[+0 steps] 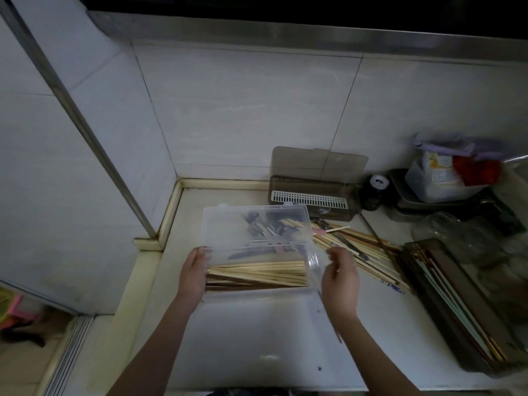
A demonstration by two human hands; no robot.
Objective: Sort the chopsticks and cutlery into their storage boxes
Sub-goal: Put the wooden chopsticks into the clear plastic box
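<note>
Hands (192,274) gripping clear plastic box (255,224)

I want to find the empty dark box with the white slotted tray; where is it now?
In the head view the dark box stands against the back wall, lid up, right of centre. It sits behind the clear box held by both hands, with a small dark jar to its right.

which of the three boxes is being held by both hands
The clear box with pale chopsticks, gripped at its ends by the left hand and right hand. The brown box by the wall and the dark box at right are untouched.
</note>
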